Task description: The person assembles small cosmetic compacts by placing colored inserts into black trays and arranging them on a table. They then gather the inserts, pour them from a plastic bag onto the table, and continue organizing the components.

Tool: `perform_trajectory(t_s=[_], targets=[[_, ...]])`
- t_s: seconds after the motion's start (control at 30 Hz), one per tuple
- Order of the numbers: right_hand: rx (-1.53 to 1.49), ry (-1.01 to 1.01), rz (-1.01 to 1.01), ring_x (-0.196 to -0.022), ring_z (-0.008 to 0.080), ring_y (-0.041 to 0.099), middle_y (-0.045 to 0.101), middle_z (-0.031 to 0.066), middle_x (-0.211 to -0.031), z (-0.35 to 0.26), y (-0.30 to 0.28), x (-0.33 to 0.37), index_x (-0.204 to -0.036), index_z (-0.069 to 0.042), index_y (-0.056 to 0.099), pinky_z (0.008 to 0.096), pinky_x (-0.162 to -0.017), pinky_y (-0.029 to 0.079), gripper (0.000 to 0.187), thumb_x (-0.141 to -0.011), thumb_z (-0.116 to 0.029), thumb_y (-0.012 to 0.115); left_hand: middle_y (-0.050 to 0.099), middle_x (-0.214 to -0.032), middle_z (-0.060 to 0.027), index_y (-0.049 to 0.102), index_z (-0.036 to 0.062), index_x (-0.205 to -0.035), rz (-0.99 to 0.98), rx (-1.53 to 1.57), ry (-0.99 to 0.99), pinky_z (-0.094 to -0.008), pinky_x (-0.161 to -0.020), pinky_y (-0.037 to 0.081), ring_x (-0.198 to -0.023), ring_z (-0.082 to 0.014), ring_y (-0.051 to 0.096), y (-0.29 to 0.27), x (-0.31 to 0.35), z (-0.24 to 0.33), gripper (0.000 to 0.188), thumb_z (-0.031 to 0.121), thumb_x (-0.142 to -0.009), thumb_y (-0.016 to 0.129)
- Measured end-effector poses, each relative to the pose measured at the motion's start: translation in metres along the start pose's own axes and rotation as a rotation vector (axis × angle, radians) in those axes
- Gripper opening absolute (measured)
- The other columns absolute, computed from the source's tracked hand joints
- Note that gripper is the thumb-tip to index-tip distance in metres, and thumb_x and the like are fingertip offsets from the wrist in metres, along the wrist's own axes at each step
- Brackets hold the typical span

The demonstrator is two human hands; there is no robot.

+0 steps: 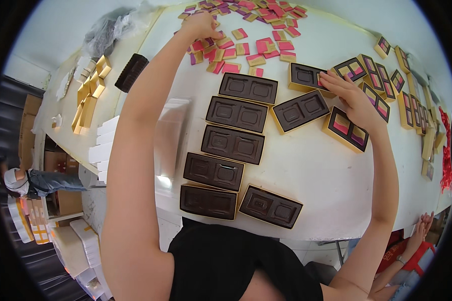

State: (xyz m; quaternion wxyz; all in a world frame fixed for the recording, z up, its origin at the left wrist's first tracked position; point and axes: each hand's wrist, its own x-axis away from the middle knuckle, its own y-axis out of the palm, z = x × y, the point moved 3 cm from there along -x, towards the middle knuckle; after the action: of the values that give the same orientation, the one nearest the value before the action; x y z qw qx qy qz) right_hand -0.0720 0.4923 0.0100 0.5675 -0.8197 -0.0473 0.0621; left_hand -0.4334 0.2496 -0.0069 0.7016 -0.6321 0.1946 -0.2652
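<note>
My left hand (201,26) reaches to the far side of the table, over a loose pile of small flat packets (256,59) in pink, purple and gold. Its fingers curl down among them; what they hold, if anything, is hidden. My right hand (354,100) is open, fingers stretched over the right end of a gold-sided box (301,75) with a dark two-pocket tray. A bit of pink shows under its fingertips. Beside that box a tilted one (301,111) has bare pockets. A filled box (345,129) with pink and purple packets lies below my right hand.
Several boxes with bare dark trays (233,145) form a column mid-table, another (271,205) near the front edge. Filled boxes (379,78) cluster at right, near red ribbon (445,150). At left are gold box sleeves (90,93) and stacked dark trays (131,72). People stand at both sides.
</note>
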Motion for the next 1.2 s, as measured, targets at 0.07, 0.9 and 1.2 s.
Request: perform_trajectory(t_s=[0.07,0.9,1.2], targets=[[0.000,-0.005,0.011,-0.140,0.0243,0.032,0.043,0.0050,-0.146,-0.002,-0.001,0.002,-0.137,-0.008,0.049,0.0467,-0.118,0.020,0.071,-0.072,0.022,0.042,0.069,-0.081,-0.0076,0.068,0.0062,-0.084,0.053,-0.031,0.105,-0.0329,-0.069,0.051,-0.073,-0.0212,0.065,0.000,0.008,0.004,0.029,0.028,-0.070,0.080],[-0.687,0.144,0.483,-0.080,0.0165,0.067,0.068,0.0068,-0.091,-0.025,-0.031,-0.027,-0.094,0.001,0.069,0.0268,-0.074,0.052,0.015,-0.079,0.002,0.067,0.068,-0.098,-0.0056,0.061,0.0041,-0.109,-0.124,0.962,0.481,-0.0278,-0.070,0.053,-0.084,-0.0147,0.067,-0.021,0.129,0.187,0.028,0.021,-0.088,0.068],[-0.180,-0.344,0.075,-0.084,0.0294,0.066,0.069,0.0136,-0.097,-0.025,0.005,-0.081,-0.090,-0.004,0.073,0.0358,-0.077,0.052,0.025,-0.075,0.010,0.058,0.067,-0.105,-0.0132,0.063,0.0016,-0.112,-0.108,0.425,0.542,-0.0349,-0.086,0.051,-0.097,-0.0235,0.064,0.013,0.107,0.172,0.050,0.026,-0.072,0.080]])
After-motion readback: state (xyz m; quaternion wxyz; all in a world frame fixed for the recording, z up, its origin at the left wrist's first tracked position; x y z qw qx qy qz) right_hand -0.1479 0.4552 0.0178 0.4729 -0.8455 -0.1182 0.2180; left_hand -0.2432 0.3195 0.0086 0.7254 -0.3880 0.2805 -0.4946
